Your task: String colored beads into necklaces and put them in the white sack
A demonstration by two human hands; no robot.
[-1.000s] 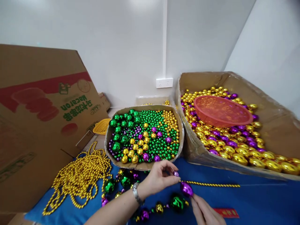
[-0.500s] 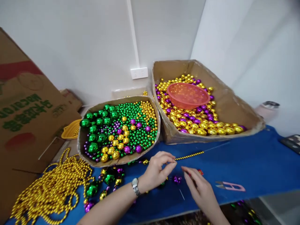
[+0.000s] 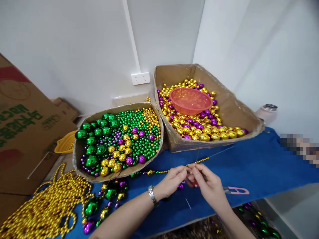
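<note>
My left hand is closed in a pinch on a bead strand. Small gold beads of the strand show past the fingertips, with a thin clear thread trailing right. My right hand is also closed, its fingertips meeting the left ones. From its pinch rises a thin dark line, either needle or thread; I cannot tell which. Something small and red shows beneath the right fingers. Purple beads lie under the hands, partly hidden. Pink-handled thread snips rest beside my right hand.
One cardboard box holds green, gold and purple beads. Another box contains gold and purple beads and a red plastic bowl. Gold bead strings pile at left. A thin white stick lies on the blue cloth.
My right hand has moved up and left to meet my left hand, and its fingertips have closed. The view has shifted right, so the boxes appear farther left.
</note>
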